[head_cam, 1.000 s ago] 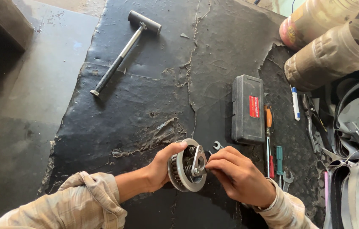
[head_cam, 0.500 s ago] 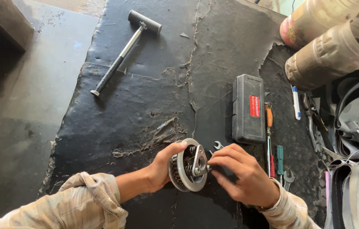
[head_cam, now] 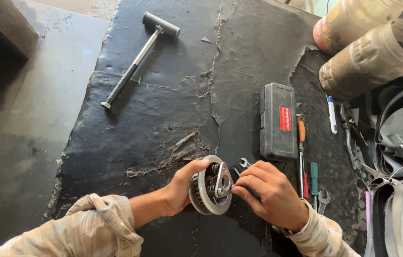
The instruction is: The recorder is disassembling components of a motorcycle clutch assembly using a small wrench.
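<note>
Low centre of the head view, on a cracked black mat point(head_cam: 163, 119). Left hand point(head_cam: 180, 190) cups a round metal clutch point(head_cam: 210, 191) from its 9 o'clock side, thumb hooked over the top rim, fingers behind; the clutch stands on edge, face turned toward 3 o'clock, toothed rim and springs showing. A bright triangular plate point(head_cam: 223, 180) sits on that face. Right hand point(head_cam: 270, 197) comes in from 3 o'clock, fingers pinched narrow at the plate's lower corner, touching it; what the fingertips grip is too small to tell. A small spanner point(head_cam: 243, 163) lies on the mat just above the right hand, at 1 o'clock of the clutch. A dark grey case point(head_cam: 277, 121) lies farther up at 1 o'clock. Beside the case at its 3 o'clock, an orange-handled screwdriver point(head_cam: 301, 143); below that a green-handled one point(head_cam: 314, 177), near the right wrist. A hammer point(head_cam: 137, 59) lies well apart at 11 o'clock, head toward the top edge. Two plastic-wrapped rolls point(head_cam: 368, 52) fill the 1 o'clock corner. Both sleeves are pale plaid.
</note>
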